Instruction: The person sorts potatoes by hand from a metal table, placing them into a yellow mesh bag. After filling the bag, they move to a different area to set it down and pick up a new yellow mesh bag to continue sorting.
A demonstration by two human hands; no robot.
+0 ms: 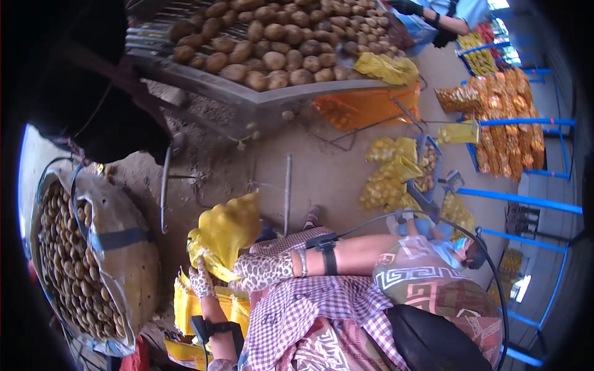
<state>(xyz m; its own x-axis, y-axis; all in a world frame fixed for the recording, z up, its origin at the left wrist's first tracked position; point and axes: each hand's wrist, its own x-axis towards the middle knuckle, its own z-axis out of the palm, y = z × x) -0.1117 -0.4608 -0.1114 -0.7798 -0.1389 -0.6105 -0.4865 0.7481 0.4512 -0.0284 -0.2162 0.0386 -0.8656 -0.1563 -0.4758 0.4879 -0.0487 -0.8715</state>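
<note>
Left hand (201,279), right hand (263,272) — yellow sack (228,229)

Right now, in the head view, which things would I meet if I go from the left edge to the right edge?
Open sack of potatoes → yellow mesh bag → thin metal bar → filled yellow bags on the floor → stacked orange bags.

Matt leopard-print cloth gloves covered the left hand (201,281) and right hand (267,272). The yellow sack (226,230) looked like woven plastic mesh. The sorting table (247,96) rim was dull grey metal. The potatoes (272,60) were rough, dusty. The apron (322,303) was checked cloth.
</note>
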